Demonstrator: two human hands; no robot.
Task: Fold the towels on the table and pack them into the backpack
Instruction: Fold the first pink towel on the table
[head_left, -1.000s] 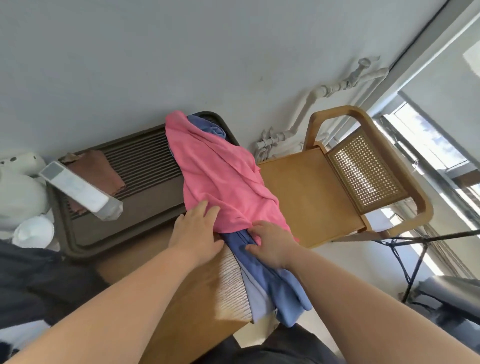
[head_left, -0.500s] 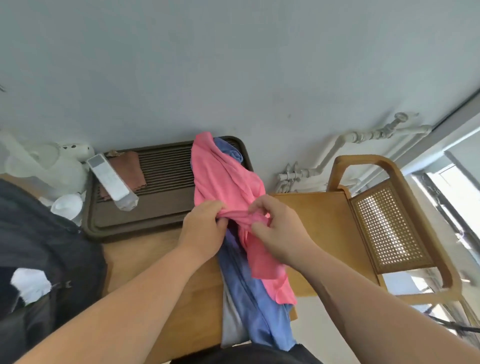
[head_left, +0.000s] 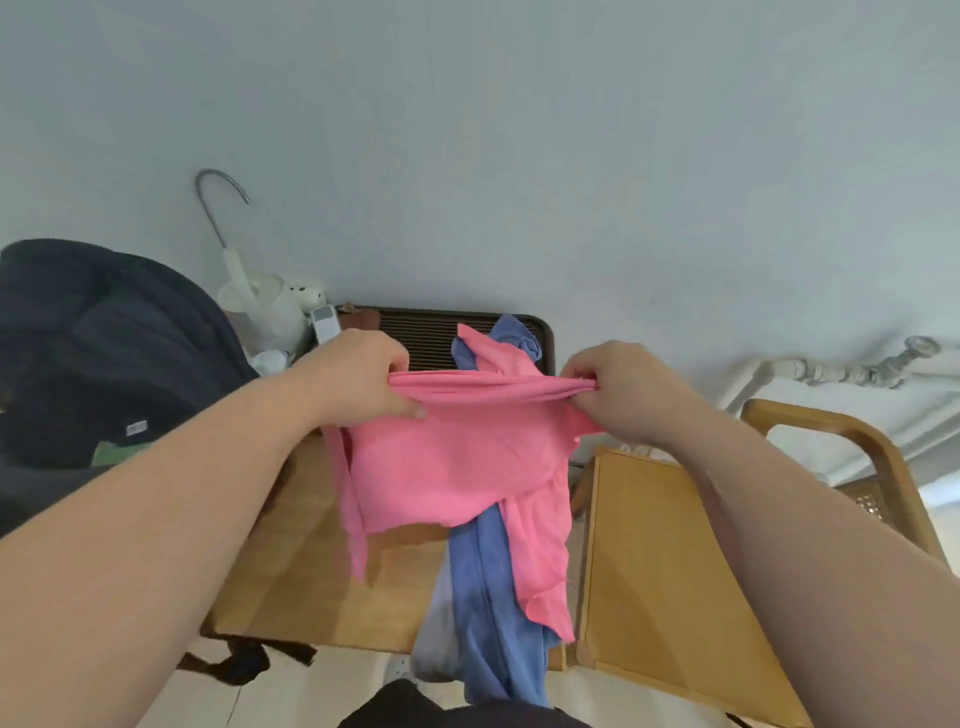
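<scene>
A pink towel (head_left: 457, 462) hangs stretched between my hands above the wooden table (head_left: 311, 587). My left hand (head_left: 358, 379) pinches its upper left edge and my right hand (head_left: 618, 389) pinches the upper right edge. Under it a blue towel (head_left: 498, 592) lies along the table and droops over the near edge, with a pale grey-white towel (head_left: 436, 629) beside it. The dark backpack (head_left: 104, 353) stands on the left of the table.
A dark slatted tray (head_left: 426, 327) sits at the table's back against the wall, with a white remote (head_left: 326, 322) and a brown cloth on it. White kettle-like items (head_left: 270, 306) stand behind the backpack. A wooden chair (head_left: 675, 561) stands to the right.
My hands have lifted the pink towel off the pile and pulled apart, stretching its top edge. The view has tilted up and left, bringing the backpack into sight.
</scene>
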